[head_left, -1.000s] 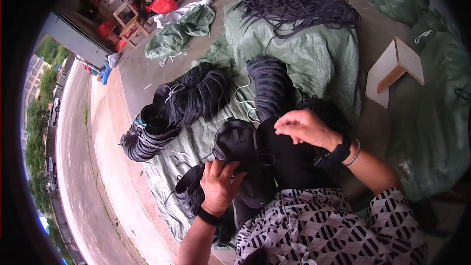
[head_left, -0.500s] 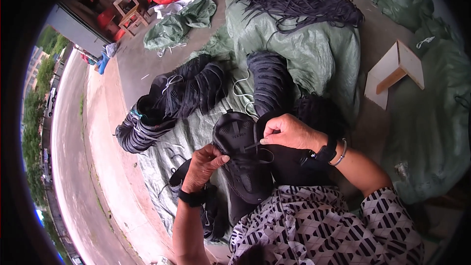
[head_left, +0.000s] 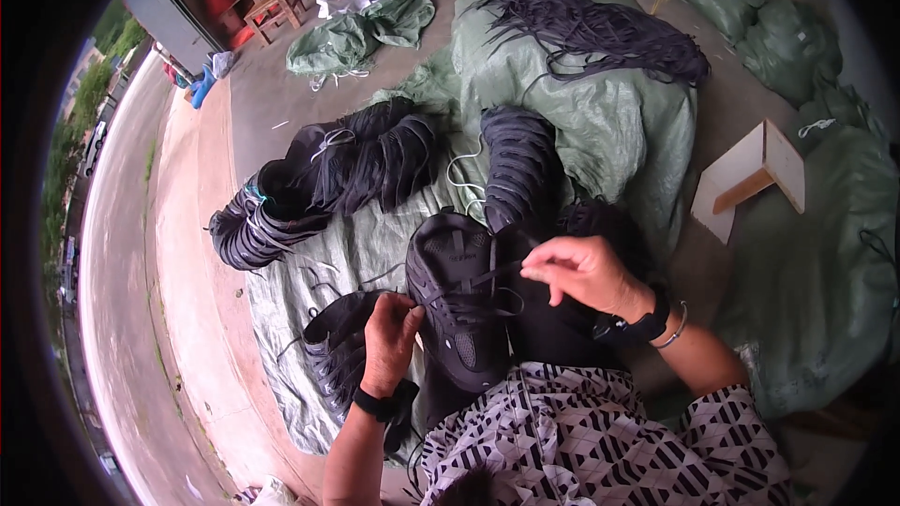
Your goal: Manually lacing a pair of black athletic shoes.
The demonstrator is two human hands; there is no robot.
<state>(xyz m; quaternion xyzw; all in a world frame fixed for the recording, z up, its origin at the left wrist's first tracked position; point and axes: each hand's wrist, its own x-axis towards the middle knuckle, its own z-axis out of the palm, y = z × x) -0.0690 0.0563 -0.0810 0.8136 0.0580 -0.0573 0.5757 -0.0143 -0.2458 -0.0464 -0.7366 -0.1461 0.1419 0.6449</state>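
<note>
A black lace-up shoe (head_left: 459, 351) lies on my lap, toe toward me, its tongue and padded collar facing up. A dark shoelace (head_left: 494, 274) stretches from its eyelets to my right hand (head_left: 591, 276), which pinches it between thumb and fingertips, out to the right. My left hand (head_left: 389, 342) is closed at the shoe's left edge, thumb against fingers, pinching what appears to be the lace there; the fingers hide part of it. Crossed laces lie over the lower tongue, with a loose loop on the right side. Another dark shoe (head_left: 337, 342) rests left of my left hand.
Rows of nested dark shoes (head_left: 366, 164) and a stacked column of them (head_left: 518, 164) lie on a green woven sheet (head_left: 366, 248). Beyond, a heap of dark laces (head_left: 600, 28) covers a green sack (head_left: 600, 131). A wooden board piece (head_left: 755, 173) stands at right, near filled sacks (head_left: 816, 272).
My right hand has drawn the lace farther right and slightly down, away from the shoe. My left hand has shifted down to the shoe's left edge. The view has tilted slightly.
</note>
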